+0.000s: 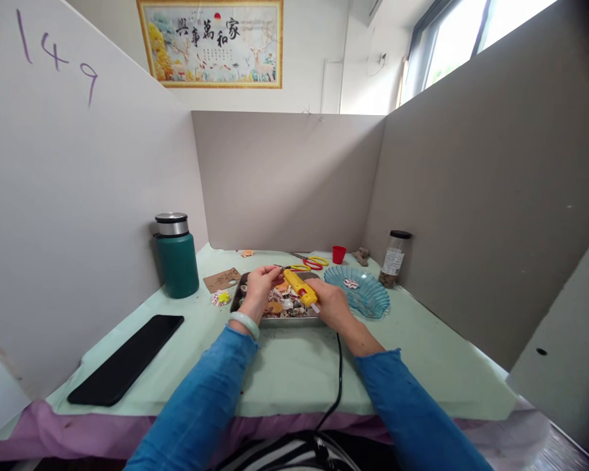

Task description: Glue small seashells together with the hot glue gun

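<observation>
My right hand (330, 302) grips a yellow hot glue gun (298, 286), its nozzle pointing up and to the left. A clear glue stick end sticks out of its back. Close to the nozzle, the fingertips of my left hand (262, 288) are pinched together; what sits between them is too small to make out. Both hands are held above a metal tray (279, 322) filled with small shells, stones and orange pieces. A pale bangle (245, 323) circles my left wrist.
Left: a green bottle (177, 261), black phone (127, 361), brown card (222, 280) and decorated round piece (220, 298). Right: a blue shell-shaped plate (373, 302), red cup (338, 254) and jar (393, 260). Scissors (314, 263) lie behind the tray. A black cord (340, 373) runs toward me.
</observation>
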The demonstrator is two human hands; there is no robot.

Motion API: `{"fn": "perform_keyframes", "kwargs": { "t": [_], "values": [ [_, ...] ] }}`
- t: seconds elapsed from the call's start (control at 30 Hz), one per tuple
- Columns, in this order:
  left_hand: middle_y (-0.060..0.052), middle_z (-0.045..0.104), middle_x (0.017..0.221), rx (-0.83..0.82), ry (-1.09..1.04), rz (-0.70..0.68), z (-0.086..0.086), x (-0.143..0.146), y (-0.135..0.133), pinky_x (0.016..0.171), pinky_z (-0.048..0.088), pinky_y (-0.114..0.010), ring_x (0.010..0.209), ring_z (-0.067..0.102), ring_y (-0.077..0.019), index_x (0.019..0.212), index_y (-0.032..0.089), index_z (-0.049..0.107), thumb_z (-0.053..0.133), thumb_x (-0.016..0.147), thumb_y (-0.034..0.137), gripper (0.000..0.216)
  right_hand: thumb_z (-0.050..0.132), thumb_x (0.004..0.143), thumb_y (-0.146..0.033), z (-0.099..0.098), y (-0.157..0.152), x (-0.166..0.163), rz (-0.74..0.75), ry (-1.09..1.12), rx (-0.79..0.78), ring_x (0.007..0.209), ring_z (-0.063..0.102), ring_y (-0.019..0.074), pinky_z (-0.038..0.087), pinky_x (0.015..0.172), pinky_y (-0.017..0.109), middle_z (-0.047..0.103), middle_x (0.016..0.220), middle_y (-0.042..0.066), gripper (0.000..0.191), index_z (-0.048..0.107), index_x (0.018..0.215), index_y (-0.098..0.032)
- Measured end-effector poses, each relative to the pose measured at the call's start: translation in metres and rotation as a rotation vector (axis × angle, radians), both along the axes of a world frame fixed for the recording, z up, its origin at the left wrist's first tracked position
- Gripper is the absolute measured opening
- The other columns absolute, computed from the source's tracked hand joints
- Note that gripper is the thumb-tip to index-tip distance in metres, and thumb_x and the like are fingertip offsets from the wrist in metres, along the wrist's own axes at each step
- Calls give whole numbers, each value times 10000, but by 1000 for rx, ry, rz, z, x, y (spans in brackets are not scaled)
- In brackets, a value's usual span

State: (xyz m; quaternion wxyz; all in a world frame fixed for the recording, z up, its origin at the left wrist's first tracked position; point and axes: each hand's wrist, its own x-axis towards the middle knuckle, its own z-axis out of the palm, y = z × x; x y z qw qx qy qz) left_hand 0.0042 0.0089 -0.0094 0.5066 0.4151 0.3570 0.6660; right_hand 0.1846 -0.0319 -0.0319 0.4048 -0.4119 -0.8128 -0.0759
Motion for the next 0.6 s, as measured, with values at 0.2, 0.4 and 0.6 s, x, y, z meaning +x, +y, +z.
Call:
{"fn": "perform_keyframes", "kwargs": {
  "t": [0.2, 0.4, 0.6],
  "values": [
    [-48, 642, 642, 16, 7, 2, 1, 0, -2, 647, 511, -270, 572, 613, -119, 710, 100, 636, 767, 606, 192, 190, 544, 762, -145, 3, -3, 2, -83, -5, -21, 812, 598, 184, 381, 649, 245, 661, 911, 35, 253, 603, 997, -220],
    [-44, 635, 620, -5, 7, 15, 1, 0, -2, 641, 516, -278, 562, 615, -125, 714, 96, 626, 761, 610, 194, 197, 535, 769, -152, 2, -2, 1, -16, -8, -13, 840, 596, 181, 396, 691, 246, 658, 956, 41, 276, 592, 1031, -216],
    [-48, 644, 628, -3, 10, 8, 3, 1, -3, 649, 519, -279, 572, 626, -133, 714, 96, 620, 763, 605, 188, 202, 535, 759, -151, 2, -2, 0, 1, -9, -16, 825, 592, 177, 396, 687, 239, 659, 941, 40, 284, 596, 1029, -214]
  ]
}}
